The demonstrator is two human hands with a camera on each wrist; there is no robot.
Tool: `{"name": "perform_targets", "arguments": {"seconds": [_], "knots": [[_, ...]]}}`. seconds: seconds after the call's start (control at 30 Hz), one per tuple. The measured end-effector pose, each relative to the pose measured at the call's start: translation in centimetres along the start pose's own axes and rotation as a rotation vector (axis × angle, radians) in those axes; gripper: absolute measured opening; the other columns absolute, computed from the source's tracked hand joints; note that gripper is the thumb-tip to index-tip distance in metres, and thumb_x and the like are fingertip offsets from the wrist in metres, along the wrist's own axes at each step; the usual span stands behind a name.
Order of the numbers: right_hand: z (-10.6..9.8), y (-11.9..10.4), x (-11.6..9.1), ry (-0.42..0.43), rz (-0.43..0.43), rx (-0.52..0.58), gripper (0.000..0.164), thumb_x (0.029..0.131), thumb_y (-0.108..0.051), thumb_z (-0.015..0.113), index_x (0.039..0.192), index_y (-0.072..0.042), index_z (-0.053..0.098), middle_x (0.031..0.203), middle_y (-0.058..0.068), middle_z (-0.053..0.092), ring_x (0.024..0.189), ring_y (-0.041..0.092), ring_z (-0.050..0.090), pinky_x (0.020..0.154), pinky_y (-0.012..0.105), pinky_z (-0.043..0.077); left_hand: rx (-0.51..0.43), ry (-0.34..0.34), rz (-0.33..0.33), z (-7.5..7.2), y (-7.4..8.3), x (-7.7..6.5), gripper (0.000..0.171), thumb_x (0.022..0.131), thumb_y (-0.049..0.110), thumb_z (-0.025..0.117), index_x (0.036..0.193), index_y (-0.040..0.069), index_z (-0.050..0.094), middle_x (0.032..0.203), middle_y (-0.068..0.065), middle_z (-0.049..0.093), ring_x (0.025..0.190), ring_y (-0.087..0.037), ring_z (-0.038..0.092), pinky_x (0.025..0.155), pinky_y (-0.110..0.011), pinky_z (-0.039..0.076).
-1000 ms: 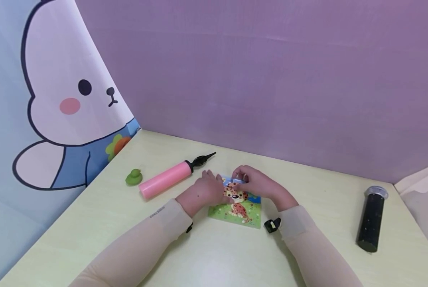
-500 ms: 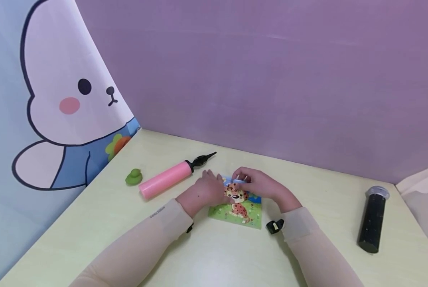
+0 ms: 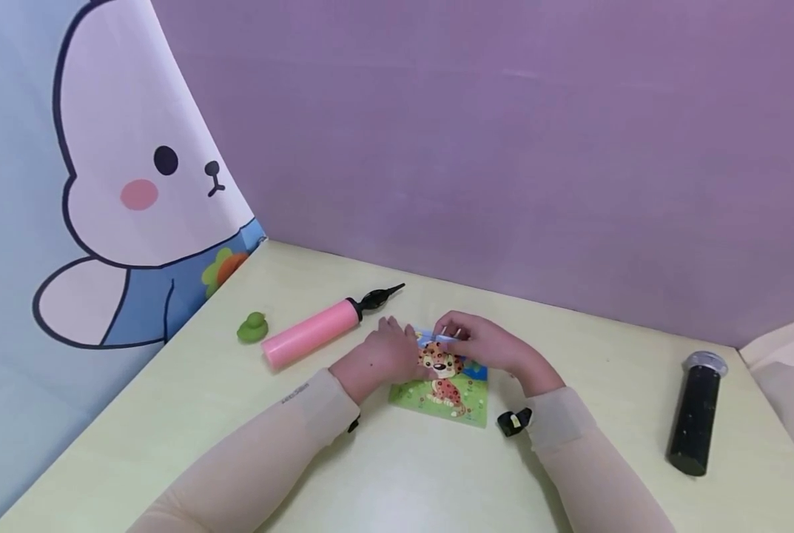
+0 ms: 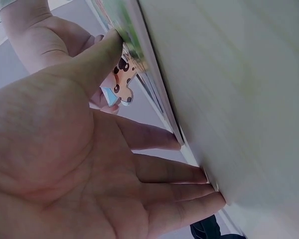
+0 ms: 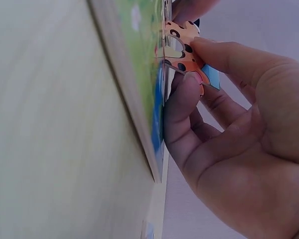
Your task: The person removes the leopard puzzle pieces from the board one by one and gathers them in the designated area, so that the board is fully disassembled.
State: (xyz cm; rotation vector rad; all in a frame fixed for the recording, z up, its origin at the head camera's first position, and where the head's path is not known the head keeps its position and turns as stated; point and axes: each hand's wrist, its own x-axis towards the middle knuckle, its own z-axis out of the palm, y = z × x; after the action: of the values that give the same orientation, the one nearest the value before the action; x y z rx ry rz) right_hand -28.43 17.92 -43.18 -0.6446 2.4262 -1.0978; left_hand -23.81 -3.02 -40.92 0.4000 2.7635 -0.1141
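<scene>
A jigsaw puzzle board (image 3: 439,409) with a spotted leopard on grass lies flat on the table. My right hand (image 3: 486,344), over its far right part, pinches a jigsaw piece (image 5: 189,59) between thumb and finger. Orange with dark spots and a light blue corner, the piece stands tilted up at the picture's surface in the right wrist view. My left hand (image 3: 386,357) rests at the board's left side, its fingers stretched out. In the left wrist view its thumb (image 4: 109,45) lies against the board's face, and its fingertips (image 4: 217,199) reach the edge and the table.
Left of the board lies a pink hand pump (image 3: 313,333) with a black nozzle, and beyond it a green toy duck (image 3: 253,328). A black cylinder with a silvery end (image 3: 696,414) lies far right. A purple backdrop (image 3: 503,163) rises behind the table (image 3: 397,474).
The head view has shifted slightly, so everything sits a little further right. Both hands keep nearly the same pose, and the board has not visibly moved on the table.
</scene>
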Motion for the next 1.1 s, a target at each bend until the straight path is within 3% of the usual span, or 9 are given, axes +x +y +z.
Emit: {"name": "perform_targets", "arguments": {"seconds": [0.23,0.43,0.6,0.87,1.1], "knots": [[-0.3,0.4,0.0,0.02,-0.001,0.068,0.021,0.11,-0.024,0.061,0.13,-0.018,0.063,0.119,0.013,0.067,0.088,0.024,0.065,0.078,0.035,0.06,-0.047,-0.007,0.0,0.2,-0.2,0.1,0.107,0.098,0.078,0.052,0.168,0.001,0.027,0.172,-0.034,0.026,0.163,-0.05,0.028,0.127,-0.05,0.046],[-1.2,0.5,-0.4,0.079,-0.004,0.11,0.026,0.11,-0.022,0.062,0.135,-0.013,0.061,0.119,0.016,0.065,0.084,0.028,0.064,0.076,0.038,0.06,-0.03,0.005,0.005,0.0,-0.1,0.1,0.107,0.098,0.079,0.049,0.168,0.002,0.027,0.172,-0.034,0.026,0.162,-0.049,0.029,0.124,-0.048,0.05],[-2.0,0.9,-1.2,0.109,0.014,0.093,0.03,0.109,-0.023,0.064,0.136,-0.013,0.06,0.122,0.018,0.066,0.091,0.027,0.067,0.082,0.039,0.062,-0.043,-0.012,-0.007,-0.1,0.1,0.1,0.106,0.098,0.079,0.05,0.169,0.003,0.026,0.173,-0.033,0.024,0.163,-0.048,0.027,0.124,-0.049,0.049],[-3.9,1.7,-2.8,0.155,0.018,0.081,0.033,0.107,-0.026,0.067,0.136,-0.011,0.059,0.121,0.019,0.064,0.089,0.029,0.068,0.077,0.039,0.064,-0.014,-0.017,-0.012,-0.1,0.1,0.1,0.105,0.099,0.079,0.048,0.169,0.004,0.026,0.174,-0.032,0.024,0.163,-0.047,0.027,0.123,-0.049,0.05],[-6.2,2.6,-4.5,0.175,0.027,0.08,0.033,0.107,-0.028,0.068,0.133,-0.011,0.06,0.12,0.02,0.063,0.094,0.033,0.071,0.081,0.039,0.066,-0.013,-0.015,-0.008,0.0,0.0,0.3,0.106,0.099,0.079,0.049,0.169,0.004,0.026,0.173,-0.033,0.025,0.163,-0.048,0.028,0.122,-0.049,0.051]]}}
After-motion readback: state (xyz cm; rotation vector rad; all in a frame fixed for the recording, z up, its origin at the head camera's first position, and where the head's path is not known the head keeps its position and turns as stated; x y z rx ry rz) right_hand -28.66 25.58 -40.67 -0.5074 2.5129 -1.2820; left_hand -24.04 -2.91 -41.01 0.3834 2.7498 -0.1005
